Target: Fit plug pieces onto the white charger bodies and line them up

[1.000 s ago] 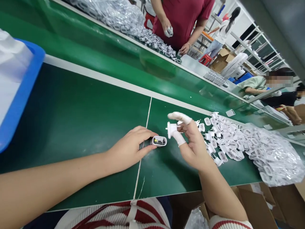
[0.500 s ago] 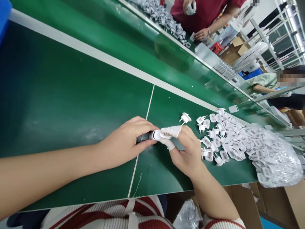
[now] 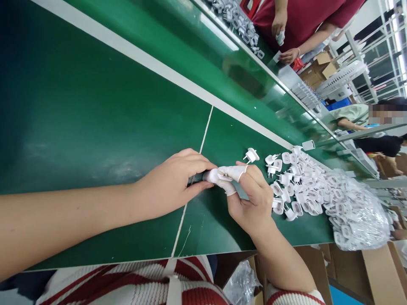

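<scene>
My left hand (image 3: pixel 173 184) is curled round a small charger housing (image 3: pixel 208 175) on the green bench mat (image 3: pixel 95 127), most of it hidden under the fingers. My right hand (image 3: pixel 249 201), with white finger cots on thumb and forefinger, pinches the housing's white end, where a plug cap sits pressed against it. The two hands meet over the mat's white seam line. A loose white plug cap (image 3: pixel 251 155) lies just beyond my right fingers.
A heap of white plug caps (image 3: pixel 302 186) and a clear bag of them (image 3: pixel 359 212) lie to the right. Cardboard boxes (image 3: pixel 346 271) stand below the bench edge. Across the green conveyor (image 3: pixel 178 38) a person in a red shirt (image 3: pixel 305 17) handles white parts; another person sits far right.
My right hand brought the plug cap down from the air onto the open end of the housing in my left hand. The view tilted down and to the right.
</scene>
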Tool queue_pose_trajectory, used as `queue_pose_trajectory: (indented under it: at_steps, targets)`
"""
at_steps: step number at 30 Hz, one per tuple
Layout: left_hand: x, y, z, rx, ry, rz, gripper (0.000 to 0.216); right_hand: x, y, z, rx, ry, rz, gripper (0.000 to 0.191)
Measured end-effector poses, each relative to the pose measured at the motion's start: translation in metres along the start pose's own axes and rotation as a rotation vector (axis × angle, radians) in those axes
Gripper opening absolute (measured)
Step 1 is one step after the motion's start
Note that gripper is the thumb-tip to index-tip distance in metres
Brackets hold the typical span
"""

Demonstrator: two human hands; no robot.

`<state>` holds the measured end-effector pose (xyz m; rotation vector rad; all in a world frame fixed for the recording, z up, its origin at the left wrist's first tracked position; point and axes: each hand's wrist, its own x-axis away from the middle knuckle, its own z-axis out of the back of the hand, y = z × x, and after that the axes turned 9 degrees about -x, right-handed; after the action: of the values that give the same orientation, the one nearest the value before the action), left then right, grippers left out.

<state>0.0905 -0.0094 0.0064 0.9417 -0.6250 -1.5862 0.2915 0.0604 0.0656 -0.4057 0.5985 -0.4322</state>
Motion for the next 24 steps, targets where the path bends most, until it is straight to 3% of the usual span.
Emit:
queue_pose_trajectory:
  at_steps: [6,10,14,16,18,20,22,24]
  targets:
    - [-0.001,-0.001,0.0,-0.002,-0.004,-0.008,0.026,-0.003,0.001,0.0,0.074,-0.007,-0.004,0.021]
    - [-0.005,0.004,-0.001,-0.051,-0.006,-0.015,0.033,0.002,0.009,-0.004,0.107,0.068,0.029,0.025]
    - [-0.01,0.016,0.001,-0.068,-0.046,0.009,0.038,0.014,0.016,-0.013,-0.019,0.165,-0.071,0.065]
    - [-0.009,0.025,0.01,-0.076,-0.04,0.041,0.035,0.019,0.018,-0.016,-0.154,0.146,-0.143,0.087]
    - [-0.002,0.035,0.029,-0.087,-0.004,0.078,0.034,0.021,0.019,-0.015,-0.267,0.117,-0.178,0.095]
    - [0.01,0.043,0.058,-0.096,0.088,0.119,0.032,0.021,0.02,-0.009,-0.295,0.141,-0.187,0.089]
    - [0.025,0.044,0.096,-0.129,0.268,0.205,0.032,0.02,0.023,-0.001,-0.224,0.193,-0.197,0.079]
    - [0.038,0.032,0.14,-0.198,0.55,0.367,0.031,0.017,0.03,0.005,-0.103,0.191,-0.226,0.074]
